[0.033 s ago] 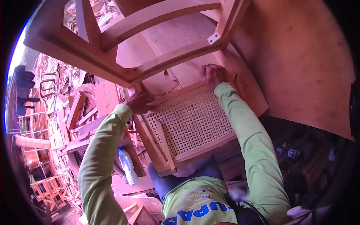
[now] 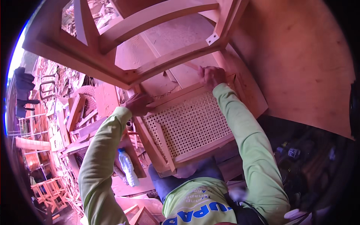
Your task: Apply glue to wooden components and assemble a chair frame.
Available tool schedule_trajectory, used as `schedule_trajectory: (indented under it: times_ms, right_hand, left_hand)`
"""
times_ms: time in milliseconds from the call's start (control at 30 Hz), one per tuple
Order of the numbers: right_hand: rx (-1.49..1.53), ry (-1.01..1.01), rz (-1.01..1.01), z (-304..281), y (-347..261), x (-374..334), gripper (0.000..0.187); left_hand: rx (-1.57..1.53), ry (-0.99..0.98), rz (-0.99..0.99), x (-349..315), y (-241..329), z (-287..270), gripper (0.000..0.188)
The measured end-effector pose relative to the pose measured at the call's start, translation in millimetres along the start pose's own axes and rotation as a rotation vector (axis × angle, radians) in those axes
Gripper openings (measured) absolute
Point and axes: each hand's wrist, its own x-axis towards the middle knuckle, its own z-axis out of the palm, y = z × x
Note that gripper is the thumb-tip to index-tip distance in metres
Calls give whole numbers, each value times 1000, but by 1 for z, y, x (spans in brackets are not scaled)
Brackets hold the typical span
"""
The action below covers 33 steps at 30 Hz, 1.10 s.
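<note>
A wooden chair frame with a woven cane seat panel [image 2: 191, 125] lies in front of me, tilted. My left hand [image 2: 138, 104] is closed at the far left corner of the seat, its fingers pressed on the far rail [image 2: 180, 93]. Farther right, my right hand [image 2: 213, 76] is curled over the same rail, thumb side up; its fingertips are hidden. A thin loose wooden strip [image 2: 164, 146] lies across the left part of the cane. Beyond my hands rises another wooden frame part with curved slats [image 2: 161, 18], a small metal bracket [image 2: 212, 39] at its right corner.
A large wooden panel [image 2: 300, 67] stands at the right. To the left are a clear plastic bottle with a blue cap [image 2: 128, 168], stacked wood offcuts [image 2: 80, 138], clamps [image 2: 47, 86] and a heap of scraps. Dark clutter [image 2: 292, 152] lies low on the right.
</note>
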Motion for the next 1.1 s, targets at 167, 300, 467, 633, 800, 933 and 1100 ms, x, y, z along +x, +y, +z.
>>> schedule_trajectory:
  times_ms: [167, 300, 467, 633, 800, 933, 1100]
  right_hand:
    - [-89, -159, 116, -12, 2, 7, 47]
    - [-119, -168, 111, -1, 4, 10, 50]
    - [-43, -154, 104, 2, 3, 6, 53]
    - [-36, -128, 64, 2, -8, 8, 51]
    - [-117, -136, 35, -10, 7, 6, 47]
    - [23, -43, -237, -5, 15, 14, 27]
    - [300, 81, 72, -87, -100, -38, 10]
  left_hand:
    - [7, 25, -42, 8, 9, -8, 59]
    - [-250, 271, -3, 23, 18, 16, 50]
    - [-231, 326, -57, 40, 40, 35, 31]
    - [-153, 510, -34, 32, 39, 50, 25]
    - [-159, 492, -32, 48, 32, 52, 27]
    - [18, 337, 23, 47, 38, 39, 32]
    - [-350, 899, 35, 6, 61, 38, 62]
